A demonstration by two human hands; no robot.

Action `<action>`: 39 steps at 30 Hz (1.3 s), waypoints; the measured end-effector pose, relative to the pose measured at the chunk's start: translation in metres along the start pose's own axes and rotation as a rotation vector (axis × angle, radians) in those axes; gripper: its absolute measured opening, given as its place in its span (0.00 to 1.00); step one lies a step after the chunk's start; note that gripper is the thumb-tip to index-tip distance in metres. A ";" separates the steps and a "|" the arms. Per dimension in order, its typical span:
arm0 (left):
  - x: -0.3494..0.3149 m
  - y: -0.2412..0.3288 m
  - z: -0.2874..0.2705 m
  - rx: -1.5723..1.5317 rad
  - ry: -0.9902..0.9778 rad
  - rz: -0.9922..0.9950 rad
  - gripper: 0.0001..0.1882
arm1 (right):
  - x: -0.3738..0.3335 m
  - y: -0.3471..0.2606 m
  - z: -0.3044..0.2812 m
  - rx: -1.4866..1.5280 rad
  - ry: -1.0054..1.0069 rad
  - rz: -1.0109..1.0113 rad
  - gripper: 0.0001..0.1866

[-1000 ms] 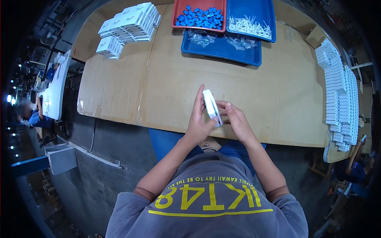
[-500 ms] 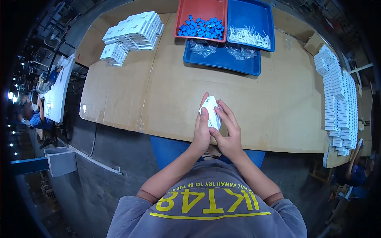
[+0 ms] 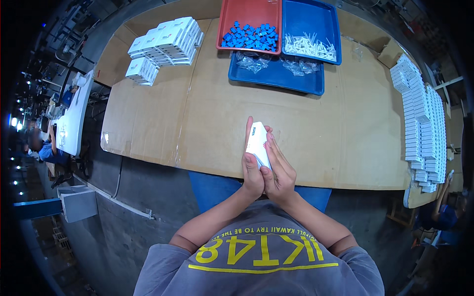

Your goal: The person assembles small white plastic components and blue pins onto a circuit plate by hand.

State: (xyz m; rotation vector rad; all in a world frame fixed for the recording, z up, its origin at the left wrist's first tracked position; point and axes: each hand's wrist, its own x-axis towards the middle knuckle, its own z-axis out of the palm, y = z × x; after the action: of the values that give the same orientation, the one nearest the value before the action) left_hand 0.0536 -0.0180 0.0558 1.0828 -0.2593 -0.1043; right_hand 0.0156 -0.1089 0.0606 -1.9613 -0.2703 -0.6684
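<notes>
A small white box [image 3: 257, 139] with dark and red print is pressed between my two hands, just above the near part of the table. My left hand [image 3: 252, 175] lies along its left side, thumb low on the near end. Against the right side rests my right hand [image 3: 282, 172], its fingers pointing away from me and its thumb near the bottom edge. Both hands are closed on the box, their wrists close together. The fingertips of the left hand are partly hidden behind the box.
On the cardboard-covered table [image 3: 227, 123], a red tray [image 3: 249, 11] holds small blue parts. A blue tray [image 3: 311, 19] has white sticks; a lower blue tray [image 3: 276, 84] holds clear plastic bags. White boxes [image 3: 170, 37] stand stacked far left, more stacked boxes [image 3: 419, 118] on the right.
The box has turned so that its printed face shows more fully. My hands have come closer together, and the right one has closed flatter along the box's side.
</notes>
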 end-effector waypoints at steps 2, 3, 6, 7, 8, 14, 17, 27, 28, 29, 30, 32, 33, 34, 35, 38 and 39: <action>-0.001 0.002 -0.002 -0.011 0.002 0.004 0.56 | -0.001 -0.001 0.002 -0.005 -0.004 -0.002 0.25; -0.002 0.003 -0.001 -0.004 0.006 0.003 0.56 | -0.001 -0.002 0.003 -0.005 -0.005 -0.002 0.25; -0.001 0.006 -0.004 0.021 0.021 -0.011 0.56 | -0.001 -0.004 0.006 0.021 -0.001 0.018 0.24; -0.002 0.007 -0.005 0.039 0.029 -0.024 0.56 | -0.002 -0.003 0.007 0.070 0.001 0.047 0.24; -0.003 0.006 -0.005 0.038 0.031 -0.026 0.56 | -0.002 -0.002 0.008 0.119 0.004 0.075 0.23; -0.004 0.006 -0.012 0.003 0.048 -0.033 0.58 | -0.006 -0.010 0.015 0.195 -0.024 0.127 0.24; 0.001 0.008 -0.016 0.000 0.040 -0.036 0.59 | -0.004 -0.003 0.019 0.451 -0.014 0.230 0.24; 0.005 -0.004 -0.048 0.596 -0.239 0.241 0.55 | 0.024 -0.007 -0.005 0.853 -0.083 0.968 0.26; 0.005 -0.005 -0.048 0.596 -0.241 0.242 0.55 | 0.024 -0.008 -0.004 0.768 -0.126 0.973 0.27; 0.003 -0.007 -0.047 0.596 -0.209 0.241 0.54 | 0.023 -0.009 -0.002 0.768 -0.125 0.973 0.27; 0.002 -0.007 -0.046 0.597 -0.176 0.242 0.53 | 0.021 -0.010 0.001 0.776 -0.082 0.945 0.28; 0.000 -0.005 -0.041 0.604 -0.120 0.238 0.51 | 0.015 -0.012 0.009 0.784 -0.039 0.916 0.29; -0.001 -0.003 -0.039 0.611 -0.063 0.232 0.48 | 0.012 -0.013 0.014 0.780 -0.006 0.869 0.30; -0.001 -0.004 -0.038 0.613 -0.062 0.234 0.48 | 0.011 -0.014 0.016 0.775 0.027 0.823 0.30; 0.000 -0.007 -0.036 0.613 -0.010 0.235 0.45 | 0.011 -0.016 0.016 0.790 0.041 0.827 0.29; 0.001 -0.008 -0.034 0.584 0.060 0.330 0.40 | 0.010 -0.020 0.015 0.739 0.004 0.795 0.28; 0.002 -0.009 -0.033 0.553 0.076 0.425 0.38 | 0.009 -0.023 0.016 0.738 0.006 0.795 0.28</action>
State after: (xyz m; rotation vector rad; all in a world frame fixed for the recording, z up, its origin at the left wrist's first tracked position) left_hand 0.0648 0.0055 0.0336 1.5501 -0.4600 0.4115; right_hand 0.0176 -0.0855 0.0772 -1.1934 0.2461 -0.0214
